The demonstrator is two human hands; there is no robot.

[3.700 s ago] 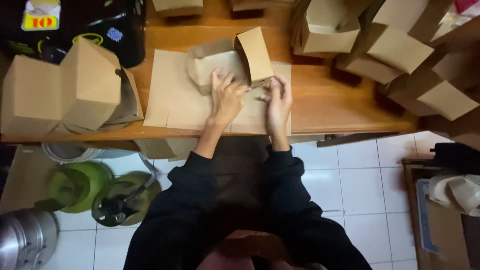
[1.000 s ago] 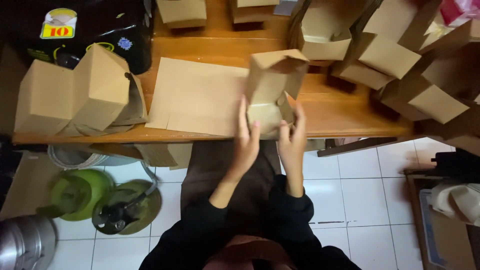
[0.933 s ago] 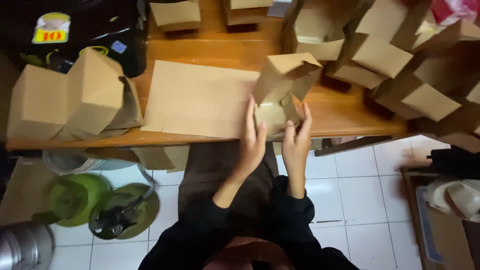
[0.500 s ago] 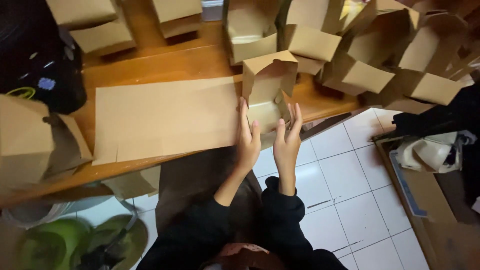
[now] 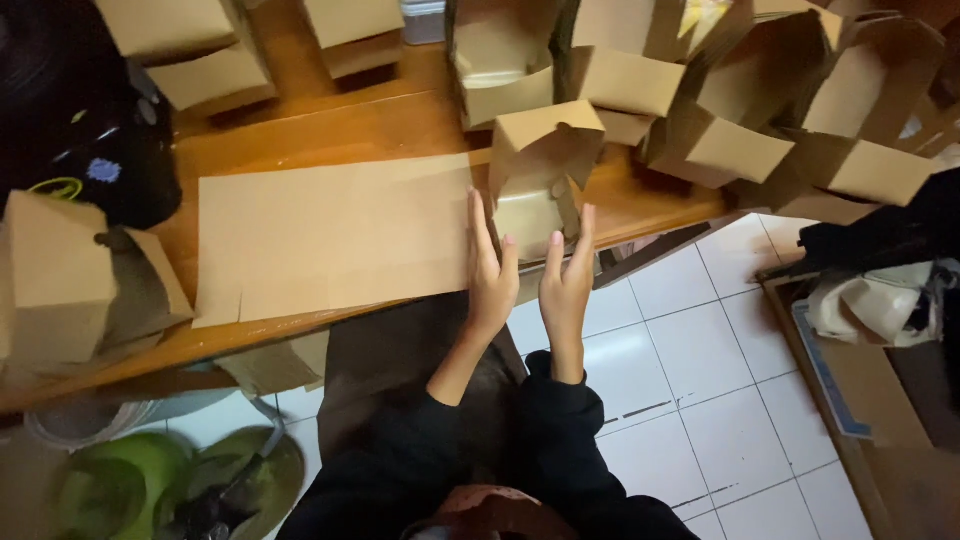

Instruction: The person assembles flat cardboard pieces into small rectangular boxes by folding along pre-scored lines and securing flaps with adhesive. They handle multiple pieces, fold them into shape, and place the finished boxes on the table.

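A small brown cardboard box (image 5: 540, 170) stands open on the wooden table (image 5: 380, 125), its lid flap up. My left hand (image 5: 490, 270) and my right hand (image 5: 567, 275) are just in front of it, palms facing each other, fingers straight and apart. The fingertips are at the box's near side; whether they touch it I cannot tell. Neither hand grips anything. A flat brown cardboard sheet (image 5: 330, 235) lies on the table to the left of the box, next to my left hand.
Several folded open boxes (image 5: 720, 110) crowd the table's back and right. More boxes (image 5: 70, 280) sit at the left, with a black bag (image 5: 90, 150) behind them. A green pot (image 5: 110, 490) and white tiled floor (image 5: 690, 380) lie below. A cardboard carton (image 5: 880, 380) stands at the right.
The box was folded up from the flat sheet, lifted, then carried right and set down near the other boxes. My hands have let go and drawn back, opening.
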